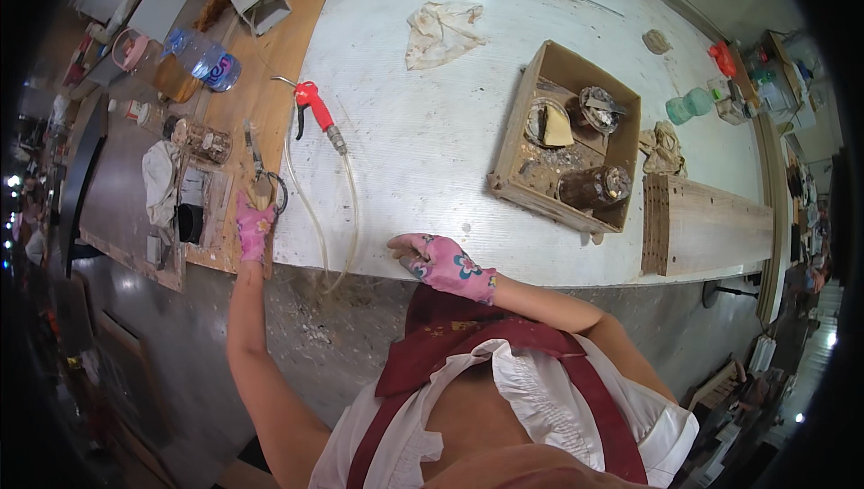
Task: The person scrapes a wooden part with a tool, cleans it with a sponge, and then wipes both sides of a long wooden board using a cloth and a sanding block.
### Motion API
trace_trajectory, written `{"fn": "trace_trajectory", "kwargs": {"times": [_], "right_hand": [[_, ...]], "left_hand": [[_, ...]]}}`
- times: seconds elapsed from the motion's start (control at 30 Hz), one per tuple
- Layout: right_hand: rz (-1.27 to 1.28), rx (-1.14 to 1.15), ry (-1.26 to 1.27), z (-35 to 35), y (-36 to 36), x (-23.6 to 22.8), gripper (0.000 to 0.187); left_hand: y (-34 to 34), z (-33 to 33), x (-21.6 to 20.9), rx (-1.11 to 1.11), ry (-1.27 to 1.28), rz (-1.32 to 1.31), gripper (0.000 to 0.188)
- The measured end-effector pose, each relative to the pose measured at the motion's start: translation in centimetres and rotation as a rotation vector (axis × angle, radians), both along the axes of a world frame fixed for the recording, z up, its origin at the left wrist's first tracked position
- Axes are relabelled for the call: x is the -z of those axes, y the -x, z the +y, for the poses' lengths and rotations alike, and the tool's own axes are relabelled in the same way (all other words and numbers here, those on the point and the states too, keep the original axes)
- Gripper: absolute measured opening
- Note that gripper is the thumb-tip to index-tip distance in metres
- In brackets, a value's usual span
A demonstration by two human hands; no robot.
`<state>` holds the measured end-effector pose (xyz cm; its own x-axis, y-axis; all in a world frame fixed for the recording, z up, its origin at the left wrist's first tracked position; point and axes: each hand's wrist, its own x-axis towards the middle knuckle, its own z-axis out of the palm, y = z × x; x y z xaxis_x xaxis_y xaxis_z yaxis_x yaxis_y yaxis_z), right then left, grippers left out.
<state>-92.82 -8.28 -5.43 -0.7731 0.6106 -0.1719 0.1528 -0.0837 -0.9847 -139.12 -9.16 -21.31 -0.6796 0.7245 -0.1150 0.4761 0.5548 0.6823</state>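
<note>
My left hand, in a pink flowered glove, is at the wooden board's edge on the left. Its fingers are closed on a small tan piece, whose kind I cannot make out. Right beside it lie a metal hand tool and a dark loop, partly hidden by the tan piece. My right hand, gloved alike, hovers by the white table's near edge. Its fingers are loosely curved and apart, with nothing seen in them. A red air blow gun with a clear hose lies between the hands, farther off.
On the right stands a wooden tray with jars and a yellowish sponge-like block. Beside it are stacked wooden boards. A crumpled cloth lies at the back. Bottles and a jar stand at the left.
</note>
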Motion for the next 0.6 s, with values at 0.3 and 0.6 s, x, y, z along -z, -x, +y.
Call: {"fn": "trace_trajectory", "kwargs": {"times": [0.3, 0.6], "right_hand": [[-0.055, 0.043, -0.074, -0.2, -2.2, -0.6, 0.033], [0.085, 0.157, 0.146, 0.9, -5.9, 0.8, 0.029]], "left_hand": [[-2.3, 1.5, -2.5, 0.086, -0.174, 0.005, 0.049], [-2.5, -2.1, -4.6, -0.044, -0.375, -0.529, 0.029]]}}
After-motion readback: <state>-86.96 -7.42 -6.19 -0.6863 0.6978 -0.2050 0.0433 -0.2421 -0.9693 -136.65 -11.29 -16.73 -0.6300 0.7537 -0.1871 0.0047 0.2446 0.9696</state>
